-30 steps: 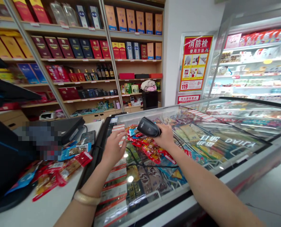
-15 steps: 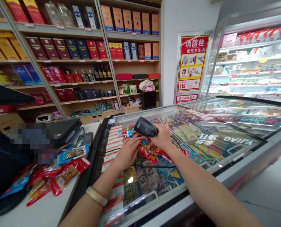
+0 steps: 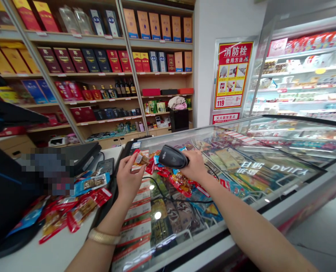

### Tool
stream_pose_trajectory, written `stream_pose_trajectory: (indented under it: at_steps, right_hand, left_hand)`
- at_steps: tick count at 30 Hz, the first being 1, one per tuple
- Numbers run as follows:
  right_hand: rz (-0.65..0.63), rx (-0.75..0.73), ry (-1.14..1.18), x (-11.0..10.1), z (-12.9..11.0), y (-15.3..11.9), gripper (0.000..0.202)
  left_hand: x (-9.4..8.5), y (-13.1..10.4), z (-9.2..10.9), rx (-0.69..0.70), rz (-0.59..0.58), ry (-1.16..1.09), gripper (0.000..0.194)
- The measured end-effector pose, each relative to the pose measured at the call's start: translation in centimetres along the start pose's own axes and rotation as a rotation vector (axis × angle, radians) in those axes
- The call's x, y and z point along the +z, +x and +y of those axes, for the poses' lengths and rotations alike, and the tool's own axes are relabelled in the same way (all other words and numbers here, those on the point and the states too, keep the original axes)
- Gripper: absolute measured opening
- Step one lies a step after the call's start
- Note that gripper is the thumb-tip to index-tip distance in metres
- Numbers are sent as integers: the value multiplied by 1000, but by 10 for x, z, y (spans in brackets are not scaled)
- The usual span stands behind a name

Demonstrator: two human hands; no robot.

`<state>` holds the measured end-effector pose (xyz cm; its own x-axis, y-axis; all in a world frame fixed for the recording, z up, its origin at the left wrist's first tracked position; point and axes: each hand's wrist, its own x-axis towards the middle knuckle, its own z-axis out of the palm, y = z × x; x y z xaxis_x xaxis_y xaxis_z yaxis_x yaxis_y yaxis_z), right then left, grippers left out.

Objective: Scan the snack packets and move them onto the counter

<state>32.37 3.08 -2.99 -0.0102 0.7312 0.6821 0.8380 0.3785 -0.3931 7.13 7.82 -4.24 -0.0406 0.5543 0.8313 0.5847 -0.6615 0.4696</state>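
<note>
My right hand (image 3: pixel 194 163) is wrapped round a black barcode scanner (image 3: pixel 172 156), its head pointing left above the glass freezer lid. My left hand (image 3: pixel 130 174) pinches a red snack packet (image 3: pixel 141 158) with a printed barcode patch, held just left of the scanner's front. Under the scanner lies a pile of red and blue snack packets (image 3: pixel 182 183) on the glass, partly hidden by the scanner and my right hand. The scanner's black cable (image 3: pixel 170 198) loops across the lid below the pile.
On the white counter (image 3: pixel 60 251) at left, more snack packets (image 3: pixel 81 207) lie beside a black monitor (image 3: pixel 3 196). The glass-topped freezer (image 3: pixel 227 196) holds packaged goods. Shelves of boxes (image 3: pixel 97 71) stand behind, and a lit display fridge (image 3: pixel 309 79) is at back right.
My left hand has lifted from the pile and moved left, now with a red snack packet in its fingers. The scanner has shifted slightly, still in my right hand.
</note>
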Motion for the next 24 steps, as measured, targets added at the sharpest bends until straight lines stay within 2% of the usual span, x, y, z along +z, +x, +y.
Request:
stream_pose_trajectory:
  at_steps: [7, 15, 24]
  right_hand:
    - [-81, -56, 15, 2, -8, -4, 25]
    - [-120, -50, 7, 1, -9, -3, 25]
    - [-128, -44, 31, 4, -8, -4, 27]
  left_hand:
    - [0, -2, 7, 33, -26, -28, 49]
    - [0, -2, 6, 90, -31, 27, 51]
    - [3, -4, 1, 215, 2, 37, 52]
